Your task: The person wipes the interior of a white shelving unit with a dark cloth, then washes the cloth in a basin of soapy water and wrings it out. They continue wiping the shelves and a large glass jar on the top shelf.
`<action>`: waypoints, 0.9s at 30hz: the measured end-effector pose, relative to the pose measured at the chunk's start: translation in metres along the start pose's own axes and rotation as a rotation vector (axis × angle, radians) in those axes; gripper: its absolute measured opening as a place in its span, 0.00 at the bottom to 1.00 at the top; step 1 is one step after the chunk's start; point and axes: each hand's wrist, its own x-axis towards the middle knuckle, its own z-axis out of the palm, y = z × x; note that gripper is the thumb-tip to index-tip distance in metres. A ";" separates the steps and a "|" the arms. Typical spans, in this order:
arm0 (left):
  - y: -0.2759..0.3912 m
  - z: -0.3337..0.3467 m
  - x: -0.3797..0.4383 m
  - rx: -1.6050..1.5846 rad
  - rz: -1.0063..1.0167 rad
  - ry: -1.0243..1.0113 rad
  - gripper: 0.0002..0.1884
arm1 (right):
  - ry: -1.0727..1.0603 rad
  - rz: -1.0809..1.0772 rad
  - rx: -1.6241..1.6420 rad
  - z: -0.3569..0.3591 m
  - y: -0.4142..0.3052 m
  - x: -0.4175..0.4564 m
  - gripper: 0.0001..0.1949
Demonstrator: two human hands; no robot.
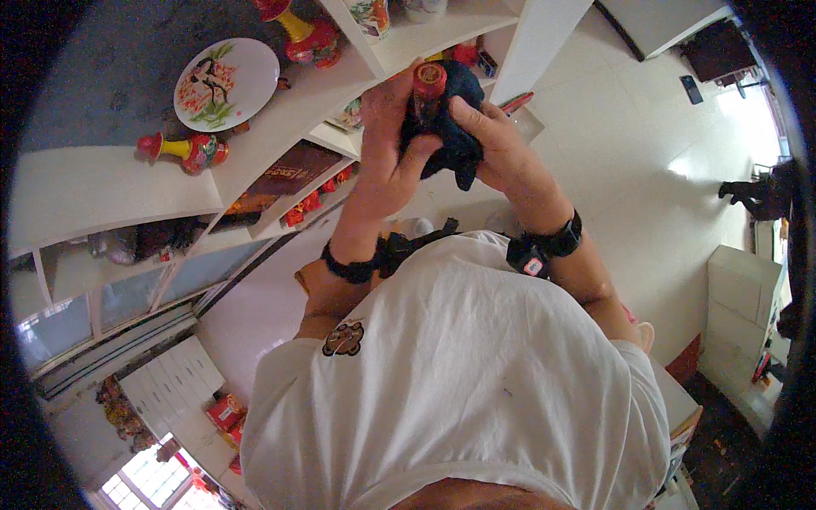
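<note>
Both hands are raised before a white shelf unit. My left hand grips one side of a bottle with a red cap and the dark cloth around it. On the other side my right hand presses the same cloth against the bottle, its thumb on top. Most of the bottle's body is hidden by the cloth and fingers. To the left, a white decorative plate painted with flowers stands on the shelf, between a red and yellow vase and a second such vase.
The white shelf unit runs along the left, its compartments holding boxes and red ornaments. A phone-like dark object lies at upper right. A white cabinet stands at the right, and a person's dark-clad leg shows near the rim.
</note>
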 end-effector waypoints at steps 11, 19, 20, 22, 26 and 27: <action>0.009 -0.009 -0.001 -0.697 -0.234 -0.011 0.33 | 0.153 0.026 0.110 0.004 0.005 0.001 0.18; 0.008 -0.006 0.003 -0.442 -0.204 0.171 0.29 | -0.053 0.038 0.201 0.008 0.013 -0.007 0.24; 0.008 -0.013 0.005 -0.382 -0.234 0.094 0.28 | -0.078 0.059 0.189 0.006 0.013 -0.005 0.25; 0.006 -0.023 0.007 -0.182 -0.233 -0.028 0.28 | -0.081 0.082 0.178 0.004 0.012 -0.003 0.25; -0.001 -0.025 0.007 0.284 -0.055 -0.075 0.26 | -0.047 -0.047 -0.127 0.001 0.015 0.006 0.25; -0.002 -0.022 0.006 0.368 0.009 -0.061 0.25 | -0.045 -0.120 -0.282 -0.002 0.017 0.008 0.25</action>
